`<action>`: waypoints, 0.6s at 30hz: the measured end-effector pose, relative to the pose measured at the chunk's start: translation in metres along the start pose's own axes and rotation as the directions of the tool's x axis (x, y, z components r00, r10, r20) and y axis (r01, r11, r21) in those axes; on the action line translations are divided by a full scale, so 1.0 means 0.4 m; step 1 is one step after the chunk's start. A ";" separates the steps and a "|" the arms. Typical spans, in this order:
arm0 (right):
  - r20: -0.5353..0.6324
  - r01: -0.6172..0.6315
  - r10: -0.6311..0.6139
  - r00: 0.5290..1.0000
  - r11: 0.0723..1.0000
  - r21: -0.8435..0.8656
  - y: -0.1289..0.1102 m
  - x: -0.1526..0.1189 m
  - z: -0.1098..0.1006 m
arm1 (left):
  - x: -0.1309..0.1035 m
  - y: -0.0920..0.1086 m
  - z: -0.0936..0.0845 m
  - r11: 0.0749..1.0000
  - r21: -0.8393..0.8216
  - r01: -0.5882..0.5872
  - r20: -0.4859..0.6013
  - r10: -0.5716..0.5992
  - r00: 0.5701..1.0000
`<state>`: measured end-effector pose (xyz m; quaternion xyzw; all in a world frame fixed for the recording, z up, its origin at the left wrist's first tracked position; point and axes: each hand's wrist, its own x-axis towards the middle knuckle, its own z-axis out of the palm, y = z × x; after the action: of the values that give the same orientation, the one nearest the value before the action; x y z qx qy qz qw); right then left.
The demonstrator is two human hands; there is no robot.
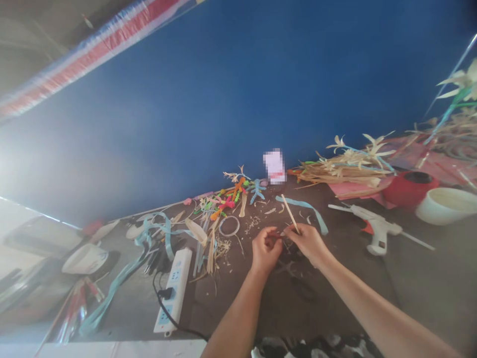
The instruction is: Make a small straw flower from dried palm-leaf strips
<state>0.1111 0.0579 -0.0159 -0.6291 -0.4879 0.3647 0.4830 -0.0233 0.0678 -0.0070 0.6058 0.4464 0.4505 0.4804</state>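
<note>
Over the dark tabletop (231, 313), my two hands are close together near the middle. My right hand (307, 243) grips a thin pale stick (290, 213) that points up and away from me. The fingers of my left hand (266, 249) are curled into a pinch just left of it. Something small and thin seems to lie between the fingertips of both hands, too small to make out. Beneath my hands is a dark pair of scissors (301, 288), partly hidden. Pale scraps (254, 223) are scattered beyond my left hand.
A white glue gun (378, 226) lies to the right, near a white cup (447, 206) and a red roll (406, 189). To the left are a power strip (175, 293) with a cable and a blue ribbon (115, 288). Dried husks (343, 171) and colourful pipe-cleaner pieces (227, 201) line the back.
</note>
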 end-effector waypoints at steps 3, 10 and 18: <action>0.035 0.000 -0.002 0.999 0.998 0.062 -0.013 -0.010 0.000 | 0.006 -0.011 0.002 0.976 -0.157 0.153 0.050 -0.147 0.988; 0.276 -0.295 0.197 0.941 0.879 0.375 -0.013 -0.011 -0.002 | 0.014 -0.024 0.001 0.927 -0.264 0.267 0.127 -0.241 0.962; 0.348 -0.426 0.286 0.893 0.789 0.443 0.001 -0.004 -0.006 | 0.012 -0.020 0.002 0.852 -0.405 0.331 0.165 -0.288 0.943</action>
<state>0.1130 0.0555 -0.0155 -0.5064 -0.3053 0.6451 0.4838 -0.0225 0.0736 -0.0144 0.4274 0.4043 0.4235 0.6889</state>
